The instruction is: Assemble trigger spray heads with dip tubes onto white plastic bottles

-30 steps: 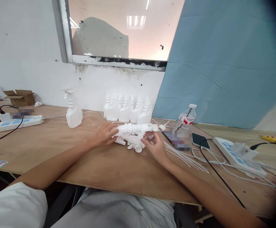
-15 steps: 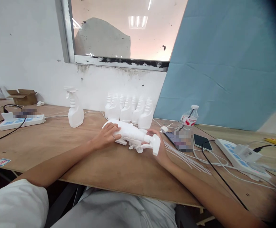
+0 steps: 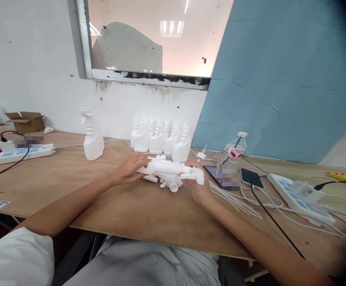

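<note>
A white spray bottle lies roughly sideways between my hands, its trigger head pointing right. My left hand, with a ring on one finger, is closed around the base end. At the neck and trigger head my right hand grips the bottle, its fingers partly hidden behind it. Loose white trigger heads are heaped on the table just below the bottle. A complete spray bottle stands upright at the left, and several headless white bottles stand in a cluster by the wall.
Thin white tubes lie right of my right hand, near two phones and a drink bottle. Power strips with cables occupy the right and left. An open cardboard box sits at the far left.
The spray bottle has turned about its length and now lies more level. My left hand has shifted slightly left along its base; my right hand remains at the head.
</note>
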The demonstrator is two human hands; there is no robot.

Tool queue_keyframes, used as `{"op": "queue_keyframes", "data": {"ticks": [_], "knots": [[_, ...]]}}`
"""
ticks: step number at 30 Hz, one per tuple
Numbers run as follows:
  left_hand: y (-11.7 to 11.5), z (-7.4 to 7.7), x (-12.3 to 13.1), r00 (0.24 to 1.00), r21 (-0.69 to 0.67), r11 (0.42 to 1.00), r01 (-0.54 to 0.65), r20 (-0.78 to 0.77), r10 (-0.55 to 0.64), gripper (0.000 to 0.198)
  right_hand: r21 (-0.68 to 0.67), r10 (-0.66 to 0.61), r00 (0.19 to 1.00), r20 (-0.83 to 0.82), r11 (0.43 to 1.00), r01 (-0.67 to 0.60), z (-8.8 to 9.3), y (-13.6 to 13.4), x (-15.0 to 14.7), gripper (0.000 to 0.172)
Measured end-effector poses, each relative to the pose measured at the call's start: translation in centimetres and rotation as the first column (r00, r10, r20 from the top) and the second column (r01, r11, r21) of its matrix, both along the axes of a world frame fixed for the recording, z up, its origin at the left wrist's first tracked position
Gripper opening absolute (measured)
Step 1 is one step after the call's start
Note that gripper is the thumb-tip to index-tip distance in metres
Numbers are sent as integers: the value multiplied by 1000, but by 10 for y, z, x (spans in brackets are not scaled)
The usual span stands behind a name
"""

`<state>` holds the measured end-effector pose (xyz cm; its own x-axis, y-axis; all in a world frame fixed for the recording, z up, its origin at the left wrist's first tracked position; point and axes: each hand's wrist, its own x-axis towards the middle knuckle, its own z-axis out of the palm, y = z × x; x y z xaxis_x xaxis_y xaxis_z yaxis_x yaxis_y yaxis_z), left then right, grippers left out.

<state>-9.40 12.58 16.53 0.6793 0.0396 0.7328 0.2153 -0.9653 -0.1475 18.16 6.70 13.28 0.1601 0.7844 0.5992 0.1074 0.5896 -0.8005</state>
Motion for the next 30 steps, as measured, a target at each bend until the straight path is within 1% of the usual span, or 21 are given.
{"op": "queue_keyframes", "data": {"ticks": [1, 3, 5, 8, 10, 11, 13, 14, 15, 17, 19, 20, 22, 25, 26, 27, 28, 30], "knots": [[-2, 2, -1, 1000, -31, 999, 16, -14, -17, 19, -24, 43, 998, -51, 999, -45, 1, 0, 0, 38], [-5, 6, -2, 999, -99, 995, 29, -41, -34, 24, -58, 89, 988, -126, 994, -97, 5, -1, -1, 37], [-8, 8, -4, 998, -172, 985, 20, -49, -28, 29, -85, 104, 982, -160, 989, -119, 11, -3, -4, 37], [-10, 9, -8, 999, -276, 961, -17, -46, 4, 30, -121, 126, 971, -205, 981, -153, 18, -7, -6, 39], [-10, 9, -10, 998, -366, 929, -59, -57, 41, 31, -144, 134, 963, -235, 975, -171, 19, -8, -6, 40], [-9, 9, -12, 996, -421, 904, -79, -63, 57, 32, -155, 138, 963, -232, 972, -177, 19, -9, -5, 41], [-7, 11, -15, 995, -546, 832, -100, -77, 69, 33, -169, 156, 972, -176, 968, -186, 17, -9, -1, 46], [-5, 13, -17, 994, -617, 781, -101, -92, 56, 33, -167, 173, 977, -124, 967, -192, 17, -8, 1, 47], [-3, 15, -19, 993, -693, 714, -100, -117, 25, 34, -159, 193, 979, -64, 967, -201, 16, -6, 4, 45], [1, 21, -25, 980, -832, 543, -112, -182, -77, 40, -118, 232, 970, 71, 968, -223, 13, -3, 9, 39], [6, 26, -31, 950, -914, 374, -156, -242, -197, 44, -62, 272, 938, 215, 962, -264, 10, 0, 12, 34], [9, 26, -35, 936, -936, 302, -181, -258, -240, 44, -36, 284, 918, 278, 958, -286, 8, 1, 12, 32], [15, 24, -41, 925, -961, 163, -223, -261, -274, 43, 10, 295, 883, 366, 947, -321, 4, 2, 10, 30], [27, 13, -48, 939, -957, -90, -276, -248, -240, 47, 65, 292, 861, 416, 935, -349, -1, -2, 1, 29], [31, 9, -49, 939, -942, -157, -297, -259, -225, 48, 80, 289, 856, 428, 932, -354, -1, -5, -2, 28], [35, 5, -50, 938, -927, -202, -316, -273, -213, 48, 97, 282, 852, 441, 929, -357, -1, -7, -4, 26], [40, 2, -52, 939, -920, -224, -322, -282, -195, 47, 118, 267, 850, 454, 928, -354, -1, -9, -5, 23], [48, -4, -55, 958, -936, -217, -279, -253, -137, 42, 185, 192, 865, 463, 934, -306, 2, -11, -4, 17]]}}
